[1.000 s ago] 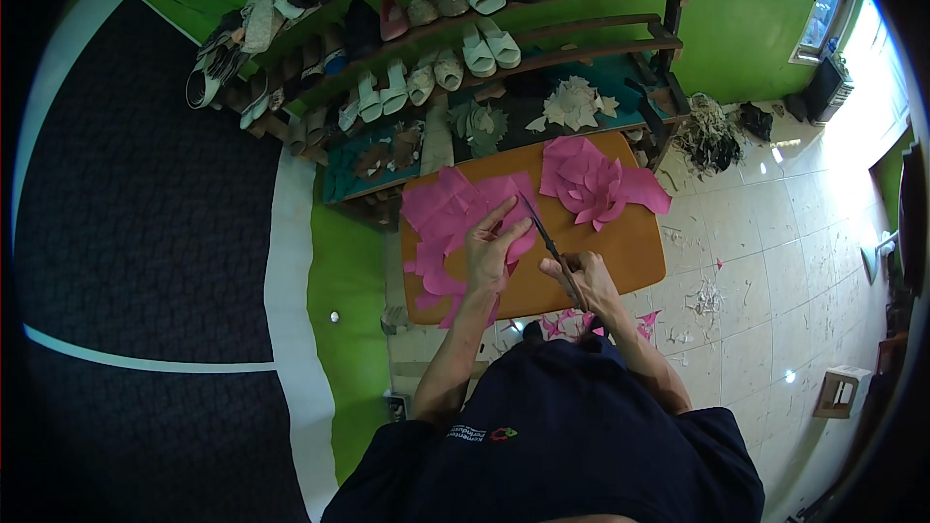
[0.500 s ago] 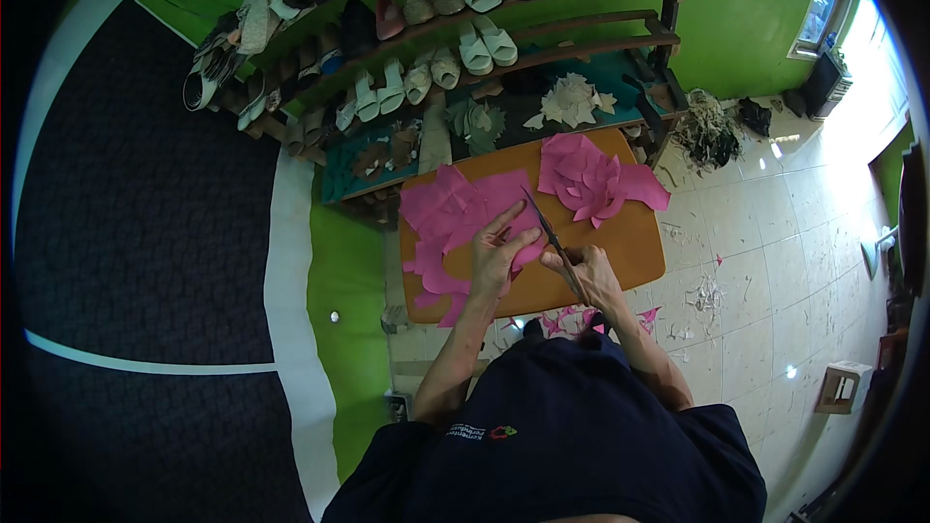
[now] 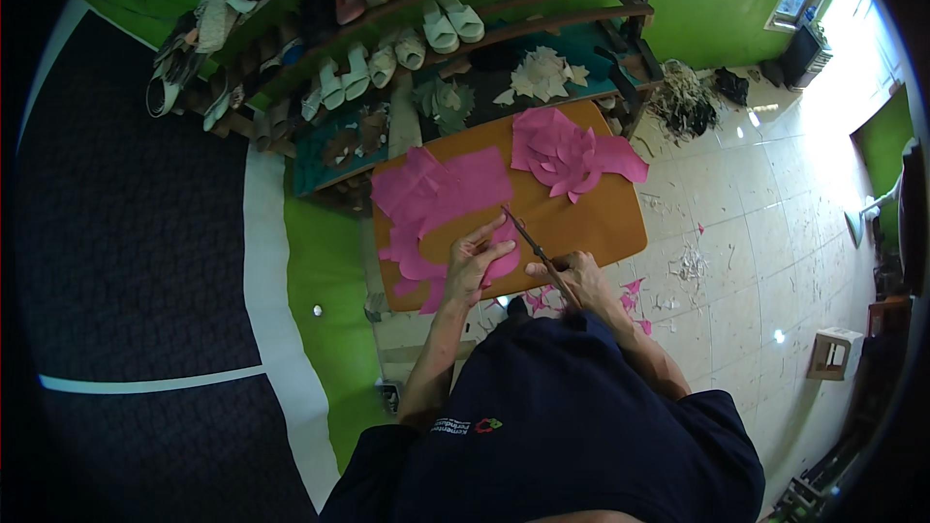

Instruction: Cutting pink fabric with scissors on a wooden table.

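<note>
My left hand [image 3: 473, 269] pinches a small curved piece of pink sheet material [image 3: 503, 257] between thumb and fingers. In my right hand [image 3: 581, 283] is a pair of long dark scissors [image 3: 541, 252], angled up and left with the tip beside the pink piece. Whether the blades are parted is too small to tell. Beyond my left hand lies a spread of larger pink sheets [image 3: 475, 177]. A heap of pink cut pieces [image 3: 570, 160] rests at the table's far right. Both hands are over the near side of the orange-brown table [image 3: 591, 228].
Behind the table stands a wooden rack [image 3: 542, 34] with sandals and shoes. Its lower shelf bears a pale heap of cut pieces [image 3: 545, 75] and a grey-green heap [image 3: 446, 102]. Pink scraps [image 3: 632, 298] and pale shavings [image 3: 690, 263] litter the tiled floor.
My view has shifted, so the scene sits further left and higher. Both hands are nearer the table's front edge, and the held pink piece now shows apart from the large sheet.
</note>
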{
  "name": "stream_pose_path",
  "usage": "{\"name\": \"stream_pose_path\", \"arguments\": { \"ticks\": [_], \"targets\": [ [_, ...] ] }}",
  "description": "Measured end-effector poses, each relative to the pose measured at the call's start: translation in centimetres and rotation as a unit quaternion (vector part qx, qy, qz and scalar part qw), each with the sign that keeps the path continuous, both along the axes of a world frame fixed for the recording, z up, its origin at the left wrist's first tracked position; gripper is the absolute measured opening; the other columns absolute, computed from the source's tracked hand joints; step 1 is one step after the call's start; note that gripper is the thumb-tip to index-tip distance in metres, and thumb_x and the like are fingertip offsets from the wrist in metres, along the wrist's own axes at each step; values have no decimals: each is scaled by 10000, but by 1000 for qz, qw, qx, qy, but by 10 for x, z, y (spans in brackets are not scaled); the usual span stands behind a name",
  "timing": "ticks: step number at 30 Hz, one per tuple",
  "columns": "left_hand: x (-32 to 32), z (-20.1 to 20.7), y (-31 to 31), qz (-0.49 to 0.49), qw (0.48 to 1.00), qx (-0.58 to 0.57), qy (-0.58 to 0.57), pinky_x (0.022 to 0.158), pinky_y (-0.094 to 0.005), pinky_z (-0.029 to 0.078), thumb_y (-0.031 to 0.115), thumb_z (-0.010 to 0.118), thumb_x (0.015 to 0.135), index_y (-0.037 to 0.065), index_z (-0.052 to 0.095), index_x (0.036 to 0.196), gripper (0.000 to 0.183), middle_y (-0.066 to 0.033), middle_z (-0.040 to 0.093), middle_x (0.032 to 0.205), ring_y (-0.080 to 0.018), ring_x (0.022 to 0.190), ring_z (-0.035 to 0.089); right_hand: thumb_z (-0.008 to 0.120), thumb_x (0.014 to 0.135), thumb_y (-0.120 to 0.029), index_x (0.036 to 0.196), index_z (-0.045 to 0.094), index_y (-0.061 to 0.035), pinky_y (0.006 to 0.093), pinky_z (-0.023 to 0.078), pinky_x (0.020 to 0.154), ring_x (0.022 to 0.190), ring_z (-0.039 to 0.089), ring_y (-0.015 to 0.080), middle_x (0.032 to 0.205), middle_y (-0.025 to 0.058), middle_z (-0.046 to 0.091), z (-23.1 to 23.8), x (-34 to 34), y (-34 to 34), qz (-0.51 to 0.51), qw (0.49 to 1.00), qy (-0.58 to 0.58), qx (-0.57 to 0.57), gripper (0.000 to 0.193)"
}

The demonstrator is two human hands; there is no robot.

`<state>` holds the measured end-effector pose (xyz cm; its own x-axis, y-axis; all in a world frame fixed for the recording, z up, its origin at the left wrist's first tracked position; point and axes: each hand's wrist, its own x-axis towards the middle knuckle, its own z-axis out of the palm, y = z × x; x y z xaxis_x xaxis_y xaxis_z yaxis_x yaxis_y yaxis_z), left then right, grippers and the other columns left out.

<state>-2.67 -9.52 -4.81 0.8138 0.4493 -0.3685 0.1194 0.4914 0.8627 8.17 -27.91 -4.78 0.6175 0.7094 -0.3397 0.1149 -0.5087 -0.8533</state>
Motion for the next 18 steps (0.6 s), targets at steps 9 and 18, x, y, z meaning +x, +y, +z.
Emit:
{"name": "stream_pose_path", "arguments": {
  "ticks": [9,18],
  "targets": [
    [-28,-38,18,151,988,6,21,698,-214,522,0,714,841,43,620,1267,439,-32,673,920,-107,787,656,716,830,-569,737,677,38,384,445,523,524,589,205,568,122,599,-44,-15,-22,3,999,12,-40,615],
    [-21,-37,27,186,973,-127,-50,756,-252,576,-26,665,878,9,681,1117,242,-91,709,960,-173,857,703,681,803,-668,624,603,47,402,378,496,454,460,186,476,77,467,-31,-9,-8,-20,999,-8,32,741]
  ]
}}
